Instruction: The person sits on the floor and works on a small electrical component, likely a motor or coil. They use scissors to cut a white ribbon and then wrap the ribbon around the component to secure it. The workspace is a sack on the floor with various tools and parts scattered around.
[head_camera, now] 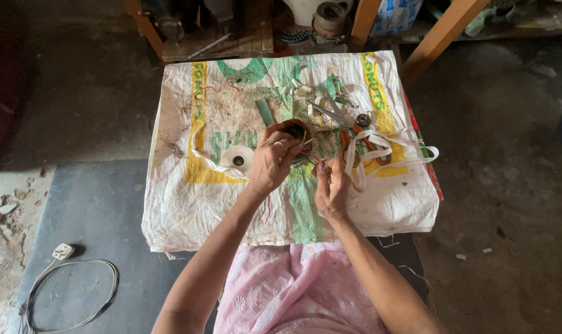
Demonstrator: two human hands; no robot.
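A woven sack (231, 204) is covering a low table, and everything is lying on it. The left hand (273, 162) is sitting near the sack's middle, fingers curled and clamped around a small round winding (296, 131); which way its axis is pointing cannot be told. The right hand (332, 188) is working just right of it, fingertips pinched together on a thin wire (313, 158) running up-left toward the winding. A white tape roll (238, 159) is lying left of the left hand, scissors (333, 114) above the right hand, and loops of white strip (386, 148) crowding the right side.
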